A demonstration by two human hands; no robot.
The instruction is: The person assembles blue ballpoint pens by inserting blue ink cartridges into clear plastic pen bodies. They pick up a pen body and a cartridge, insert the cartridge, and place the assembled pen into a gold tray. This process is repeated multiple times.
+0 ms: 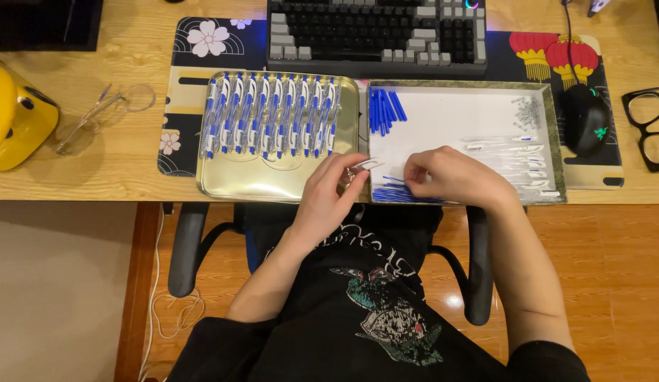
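Note:
My left hand (334, 189) holds a clear pen barrel (365, 165) with a white clip, at the seam between the two trays. My right hand (450, 177) rests in the white tray (450, 117), fingertips down on a bunch of thin blue refills (397, 192) at the tray's near edge. Blue pen caps (383, 110) lie at the tray's far left, clear barrels (517, 157) on its right side and small springs (528, 111) at its far right. The gold tray (273, 180) on the left carries a row of several assembled blue-and-white pens (271, 117).
A grey and black keyboard (377, 35) lies behind the trays on a patterned desk mat (202, 46). A black mouse (584, 119) and black glasses (646, 127) are at right. Clear safety glasses (96, 117) and a yellow object (14, 117) are at left. The desk edge (82, 191) runs below.

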